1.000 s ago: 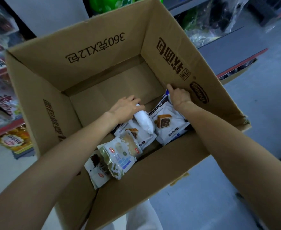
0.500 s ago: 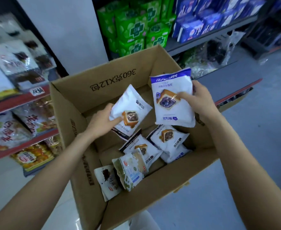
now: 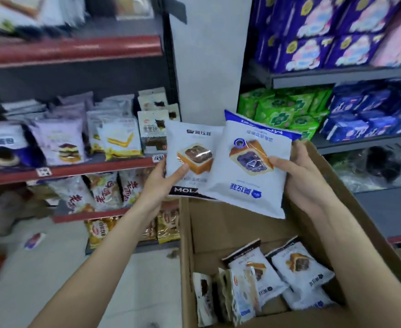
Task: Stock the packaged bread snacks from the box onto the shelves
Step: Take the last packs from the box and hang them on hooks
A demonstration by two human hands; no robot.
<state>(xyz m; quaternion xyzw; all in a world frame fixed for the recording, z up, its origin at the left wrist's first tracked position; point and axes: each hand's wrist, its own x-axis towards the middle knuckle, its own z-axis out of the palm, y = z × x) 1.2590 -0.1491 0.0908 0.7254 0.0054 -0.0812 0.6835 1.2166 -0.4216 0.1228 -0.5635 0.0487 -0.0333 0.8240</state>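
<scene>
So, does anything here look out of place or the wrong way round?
Yes. The blueberry bread pack in the right hand is upside down, its print inverted. A small packet lies on the floor below the left shelves.

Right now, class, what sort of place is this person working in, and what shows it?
Most likely a small shop or convenience store: red-edged metal shelves stocked with packaged snacks, a brown cardboard box of bread packets, and stacked purple wrapped packs on a grey shelf.

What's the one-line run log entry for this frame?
phase: carry to shelves | left hand: holds brown-filling bread pack | right hand: holds blue-filling bread pack | box: packs remain
</scene>
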